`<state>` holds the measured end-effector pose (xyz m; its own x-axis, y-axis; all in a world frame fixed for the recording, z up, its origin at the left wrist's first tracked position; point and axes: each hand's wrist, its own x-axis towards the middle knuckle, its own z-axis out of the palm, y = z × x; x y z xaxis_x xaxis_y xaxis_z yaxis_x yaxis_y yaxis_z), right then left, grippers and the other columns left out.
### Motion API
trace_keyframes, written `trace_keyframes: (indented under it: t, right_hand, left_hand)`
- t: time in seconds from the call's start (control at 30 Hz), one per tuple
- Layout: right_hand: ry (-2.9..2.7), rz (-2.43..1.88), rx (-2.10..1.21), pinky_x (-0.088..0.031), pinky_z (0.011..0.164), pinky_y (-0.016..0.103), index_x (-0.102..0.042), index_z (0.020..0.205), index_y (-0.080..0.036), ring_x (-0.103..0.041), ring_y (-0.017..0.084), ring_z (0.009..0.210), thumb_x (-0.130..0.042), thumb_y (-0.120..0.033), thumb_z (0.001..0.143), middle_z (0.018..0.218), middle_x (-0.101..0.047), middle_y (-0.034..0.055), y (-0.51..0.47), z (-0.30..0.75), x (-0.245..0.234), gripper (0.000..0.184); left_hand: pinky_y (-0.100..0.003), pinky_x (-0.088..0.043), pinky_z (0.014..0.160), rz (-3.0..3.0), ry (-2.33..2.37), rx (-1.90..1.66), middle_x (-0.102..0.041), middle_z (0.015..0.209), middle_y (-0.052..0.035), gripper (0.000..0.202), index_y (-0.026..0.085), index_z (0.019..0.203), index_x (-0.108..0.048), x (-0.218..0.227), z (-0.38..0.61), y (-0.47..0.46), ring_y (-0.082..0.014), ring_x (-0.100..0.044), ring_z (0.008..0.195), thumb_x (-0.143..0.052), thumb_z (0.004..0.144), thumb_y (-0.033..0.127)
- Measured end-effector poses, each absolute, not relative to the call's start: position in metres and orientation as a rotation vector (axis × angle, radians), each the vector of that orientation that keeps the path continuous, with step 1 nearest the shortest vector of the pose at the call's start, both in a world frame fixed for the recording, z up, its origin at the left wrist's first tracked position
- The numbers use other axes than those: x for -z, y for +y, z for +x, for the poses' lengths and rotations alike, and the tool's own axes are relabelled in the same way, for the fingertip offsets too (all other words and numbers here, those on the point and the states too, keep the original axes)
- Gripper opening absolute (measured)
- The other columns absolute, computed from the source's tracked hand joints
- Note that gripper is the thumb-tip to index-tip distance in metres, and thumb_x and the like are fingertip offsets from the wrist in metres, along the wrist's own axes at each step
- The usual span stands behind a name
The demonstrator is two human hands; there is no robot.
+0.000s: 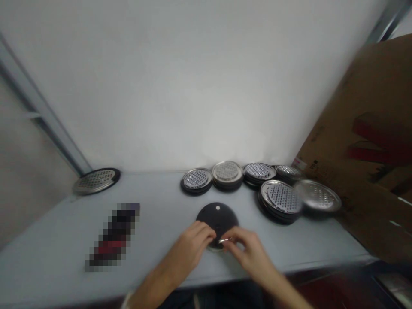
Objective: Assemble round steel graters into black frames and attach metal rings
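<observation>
A black round disc (215, 219) lies on the table in front of me, with a pale round spot near its far edge and a thin light rim at its near edge. My left hand (197, 237) is over the disc's left side, fingers curled and pressed together; whatever they pinch is hidden. Between the thumb and fingers of my right hand (247, 245) is a small shiny metal piece (225, 240), held low over the near right part of the disc. Its exact kind is too small to tell.
Stacks of perforated metal discs with black undersides (197, 178) stand along the wall and at the right (280, 199). Another such disc (96, 181) lies far left. A pixelated dark and red object (112, 240) is on the table (154, 206). Cardboard boxes (363, 180) stand right.
</observation>
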<state>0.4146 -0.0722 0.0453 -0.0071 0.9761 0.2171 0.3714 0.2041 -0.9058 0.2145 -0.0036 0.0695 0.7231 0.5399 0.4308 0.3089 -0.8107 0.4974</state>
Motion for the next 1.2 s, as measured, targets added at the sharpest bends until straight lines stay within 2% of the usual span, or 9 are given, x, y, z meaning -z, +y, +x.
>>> trace_keyframes:
  t: [0.1,0.2,0.33,0.5,0.63,0.9,1.0,1.1,1.2]
  right_hand:
    - [-1.504,-1.361,-0.777,-0.050,0.068,0.025,-0.074,0.086,-0.017,-0.067,0.017,0.070,-0.065,-0.030,0.094,0.076,-0.074,0.0038,-0.076,0.412,-0.032,0.017]
    - [-1.508,-1.361,-0.748,-0.050,0.067,0.025,-0.074,0.086,-0.017,-0.066,0.016,0.070,-0.064,-0.031,0.094,0.076,-0.073,0.0036,-0.077,0.406,-0.026,0.019]
    - [-1.586,-1.325,-0.656,-0.051,0.069,0.026,-0.073,0.089,-0.019,-0.066,0.017,0.074,-0.063,-0.023,0.094,0.081,-0.072,0.0039,-0.075,0.403,-0.024,0.012]
    - [-1.761,-1.254,-0.484,-0.051,0.083,0.033,-0.070,0.101,-0.023,-0.063,0.021,0.092,-0.052,-0.013,0.099,0.097,-0.070,0.0068,-0.078,0.408,-0.021,0.021]
    - [-1.870,-1.231,-0.381,-0.049,0.086,0.039,-0.067,0.113,-0.025,-0.059,0.024,0.096,-0.049,-0.008,0.098,0.102,-0.067,0.0077,-0.082,0.413,-0.016,0.029]
    - [-1.894,-1.250,-0.424,-0.050,0.082,0.037,-0.066,0.104,-0.022,-0.057,0.023,0.092,-0.047,-0.007,0.098,0.096,-0.064,0.0073,-0.083,0.421,-0.016,0.025]
    - [-1.918,-1.265,-0.405,-0.051,0.082,0.038,-0.065,0.101,-0.022,-0.057,0.023,0.090,-0.046,-0.007,0.098,0.094,-0.064,0.0070,-0.078,0.424,-0.018,0.024]
    - [-1.962,-1.250,-0.327,-0.049,0.098,0.049,-0.063,0.102,-0.022,-0.059,0.025,0.100,-0.047,-0.008,0.097,0.097,-0.065,0.0072,-0.073,0.428,-0.018,0.022]
    - [-2.002,-1.212,-0.270,-0.034,0.116,0.059,-0.062,0.108,-0.023,-0.060,0.025,0.113,-0.047,-0.009,0.098,0.107,-0.066,0.0086,-0.069,0.432,-0.017,0.023]
  left_hand:
    - [-0.032,-0.054,0.087,2.463,0.665,-0.780,-0.072,0.101,-0.0040,0.021,0.020,0.107,-0.066,-0.063,0.214,-0.007,-0.0200,-0.067,0.097,-0.056,0.095,0.007]
    - [-0.030,-0.054,0.083,2.415,0.665,-0.790,-0.073,0.095,-0.0029,0.015,0.021,0.100,-0.067,-0.057,0.214,-0.010,-0.0191,-0.068,0.092,-0.057,0.095,0.010]
    - [-0.029,-0.054,0.078,2.447,0.633,-0.841,-0.072,0.090,-0.0029,0.015,0.021,0.093,-0.066,-0.046,0.214,-0.008,-0.0189,-0.068,0.088,-0.056,0.095,0.009]
    - [-0.029,-0.054,0.079,2.490,0.592,-0.909,-0.073,0.091,-0.0034,0.016,0.020,0.094,-0.067,-0.034,0.212,-0.003,-0.0188,-0.068,0.089,-0.055,0.096,0.009]
    - [-0.030,-0.053,0.079,2.536,0.562,-0.884,-0.073,0.090,-0.0031,0.016,0.020,0.095,-0.067,-0.032,0.212,-0.001,-0.0189,-0.067,0.087,-0.054,0.098,0.011]
    - [-0.032,-0.054,0.077,2.574,0.541,-0.880,-0.072,0.089,-0.0036,0.020,0.019,0.094,-0.066,-0.031,0.218,-0.002,-0.0191,-0.065,0.085,-0.049,0.101,0.011]
    - [-0.035,-0.056,0.085,2.596,0.560,-0.853,-0.072,0.090,-0.0038,0.021,0.020,0.093,-0.064,-0.034,0.222,0.001,-0.0195,-0.066,0.087,-0.047,0.101,0.011]
    - [-0.042,-0.051,0.105,2.640,0.547,-0.816,-0.071,0.091,-0.0027,0.023,0.020,0.094,-0.063,-0.035,0.226,0.004,-0.0193,-0.066,0.093,-0.044,0.101,0.009]
    - [-0.043,-0.048,0.109,2.705,0.554,-0.767,-0.070,0.093,-0.0026,0.025,0.020,0.096,-0.063,-0.037,0.229,0.006,-0.0200,-0.066,0.097,-0.043,0.099,0.006]
